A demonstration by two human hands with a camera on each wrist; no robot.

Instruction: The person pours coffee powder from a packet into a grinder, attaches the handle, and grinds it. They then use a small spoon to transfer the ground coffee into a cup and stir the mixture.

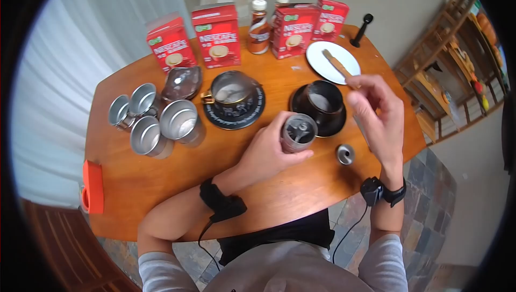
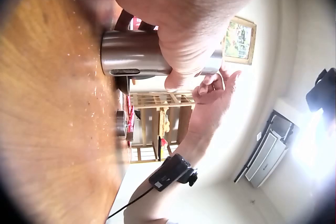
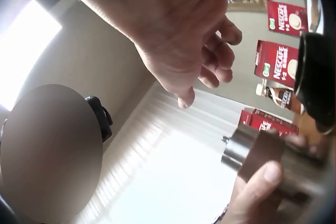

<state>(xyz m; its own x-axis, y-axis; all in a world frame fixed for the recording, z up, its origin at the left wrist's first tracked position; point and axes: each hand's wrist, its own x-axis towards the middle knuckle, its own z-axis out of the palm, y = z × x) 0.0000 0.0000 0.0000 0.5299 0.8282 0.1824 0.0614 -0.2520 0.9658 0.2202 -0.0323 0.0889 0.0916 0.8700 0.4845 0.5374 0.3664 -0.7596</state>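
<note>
My left hand point(image 1: 269, 149) grips a steel hand coffee grinder point(image 1: 299, 132), fingers and thumb wrapped round its body. Its top faces up, with metal spokes over a dark inside; in the right wrist view a small shaft tip juts from it. My right hand point(image 1: 380, 117) is raised to the right of the grinder, its fingers loosely bent and nothing held between them in the right wrist view point(image 3: 194, 50). On the table below it sits a small round metal part point(image 1: 345, 154). Behind the grinder stands a black cup point(image 1: 322, 104) on a black saucer point(image 1: 299, 101).
A white plate point(image 1: 317, 69) holds a wooden-handled brush point(image 1: 337, 63). Further left are a gold-handled glass cup point(image 1: 232, 88) on a dark saucer, several steel cups point(image 1: 180, 120) and an orange object point(image 1: 93, 187). Red Nescafe boxes point(image 1: 217, 39) and bottles point(image 1: 259, 28) line the back.
</note>
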